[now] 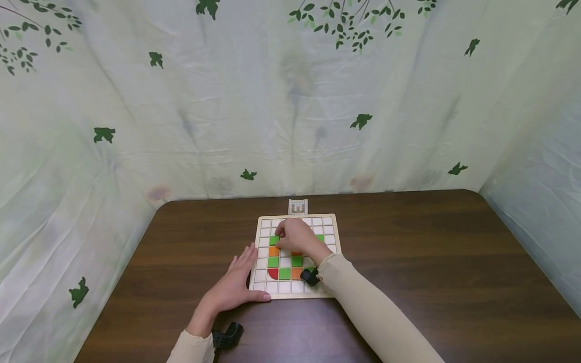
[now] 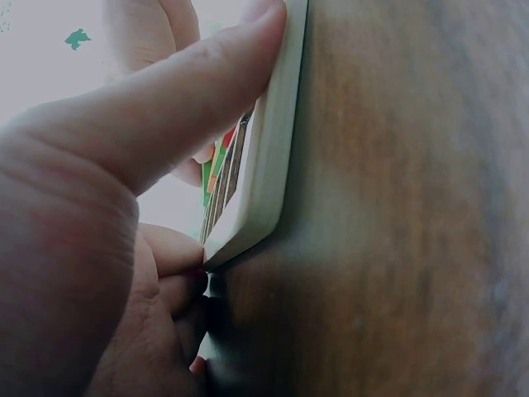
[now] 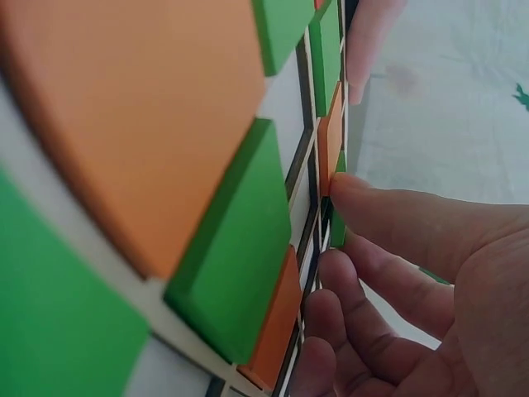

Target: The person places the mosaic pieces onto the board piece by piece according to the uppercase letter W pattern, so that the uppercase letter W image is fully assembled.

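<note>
A square pale-wood grid board (image 1: 259,232) with white cells lies on the table, holding green, orange and red tiles. My left hand (image 1: 236,277) rests against its left side and near-left corner with extended fingers; the thumb lies along the near edge. My right hand (image 1: 299,236) reaches over the board, fingers curled, and pinches a green tile (image 3: 338,230) at the upper left of the pattern. Its thumb tip is beside an orange tile (image 1: 274,251). A red rounded tile (image 1: 273,274) sits in the lower left. The right hand and forearm hide several cells.
A small printed card (image 1: 298,207) lies just behind the board, near the far edge of the brown wooden table (image 1: 408,242). A pale curtain (image 1: 272,101) with green leaf prints hangs behind. Each wrist wears a black camera mount (image 1: 228,336).
</note>
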{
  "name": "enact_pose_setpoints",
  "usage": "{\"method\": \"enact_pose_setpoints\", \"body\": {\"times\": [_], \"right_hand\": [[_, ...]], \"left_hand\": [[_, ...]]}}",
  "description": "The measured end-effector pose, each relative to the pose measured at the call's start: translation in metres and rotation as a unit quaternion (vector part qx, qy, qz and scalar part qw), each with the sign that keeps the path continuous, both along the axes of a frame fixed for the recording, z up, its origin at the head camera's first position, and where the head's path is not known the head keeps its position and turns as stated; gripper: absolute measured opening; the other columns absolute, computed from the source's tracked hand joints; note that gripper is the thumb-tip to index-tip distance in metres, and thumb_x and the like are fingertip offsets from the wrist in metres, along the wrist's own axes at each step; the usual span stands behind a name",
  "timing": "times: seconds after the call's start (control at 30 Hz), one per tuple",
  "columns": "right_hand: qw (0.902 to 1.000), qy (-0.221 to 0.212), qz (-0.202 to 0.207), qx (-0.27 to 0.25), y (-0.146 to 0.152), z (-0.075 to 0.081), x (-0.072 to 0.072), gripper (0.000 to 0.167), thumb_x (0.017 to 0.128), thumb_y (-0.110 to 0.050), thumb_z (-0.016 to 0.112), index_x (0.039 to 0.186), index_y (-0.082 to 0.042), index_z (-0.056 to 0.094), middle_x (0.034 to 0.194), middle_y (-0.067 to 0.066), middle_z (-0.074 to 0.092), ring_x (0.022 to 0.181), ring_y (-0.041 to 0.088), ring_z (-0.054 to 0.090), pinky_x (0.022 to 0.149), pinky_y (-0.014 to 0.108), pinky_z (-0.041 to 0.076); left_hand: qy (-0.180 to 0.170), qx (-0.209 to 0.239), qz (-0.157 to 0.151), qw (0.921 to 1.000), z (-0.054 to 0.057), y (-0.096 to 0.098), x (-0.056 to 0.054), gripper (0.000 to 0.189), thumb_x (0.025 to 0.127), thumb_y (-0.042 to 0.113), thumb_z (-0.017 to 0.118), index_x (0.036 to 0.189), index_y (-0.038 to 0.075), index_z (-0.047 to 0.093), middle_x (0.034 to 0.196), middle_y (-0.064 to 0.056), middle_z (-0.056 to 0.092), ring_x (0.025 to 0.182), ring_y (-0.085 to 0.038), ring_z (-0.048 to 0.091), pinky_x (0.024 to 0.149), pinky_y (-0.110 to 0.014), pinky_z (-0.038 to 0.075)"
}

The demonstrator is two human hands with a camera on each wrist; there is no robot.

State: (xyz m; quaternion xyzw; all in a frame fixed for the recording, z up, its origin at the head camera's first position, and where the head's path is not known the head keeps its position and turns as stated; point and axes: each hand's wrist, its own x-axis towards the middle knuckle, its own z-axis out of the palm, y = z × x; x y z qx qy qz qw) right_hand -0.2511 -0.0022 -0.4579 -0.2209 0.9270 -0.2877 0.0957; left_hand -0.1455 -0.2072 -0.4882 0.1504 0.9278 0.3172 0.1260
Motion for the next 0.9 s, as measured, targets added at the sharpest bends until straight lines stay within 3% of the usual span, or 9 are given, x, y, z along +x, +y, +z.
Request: {"method": "enact_pose_setpoints", "body": {"times": [0.3,0.53,0.9], "right_hand": [[1.0,0.001,0.007,-0.005,0.002,0.0,-0.001,0.026,0.085,-0.021,0.082,0.107,-0.01,0.077,0.097,-0.001,0.072,0.089,0.012,0.063,0.084,0.03,0.052],[0.9989,0.0,0.009,-0.045,0.014,0.003,0.0,0.029,0.086,-0.017,0.078,0.113,-0.007,0.075,0.1,0.001,0.071,0.094,0.015,0.064,0.086,0.032,0.052],[0.9961,-0.008,-0.031,-0.082,0.05,0.013,0.008,0.03,0.088,-0.019,0.078,0.115,-0.007,0.074,0.103,0.005,0.069,0.091,0.018,0.058,0.081,0.035,0.051]], "left_hand": [[0.003,0.0,0.001,1.0,0.0,0.0,0.0,0.124,0.073,0.054,0.085,0.159,-0.002,0.016,0.168,-0.015,0.007,0.154,-0.035,0.003,0.121,-0.058,0.002],[0.002,0.0,0.001,1.0,0.0,0.0,0.001,0.124,0.073,0.054,0.086,0.159,-0.002,0.016,0.168,-0.015,0.007,0.154,-0.034,0.003,0.121,-0.058,0.003],[-0.001,0.0,0.001,1.0,-0.001,0.001,0.002,0.125,0.073,0.055,0.085,0.159,-0.002,0.014,0.168,-0.014,0.005,0.154,-0.033,0.003,0.122,-0.056,0.003]]}}
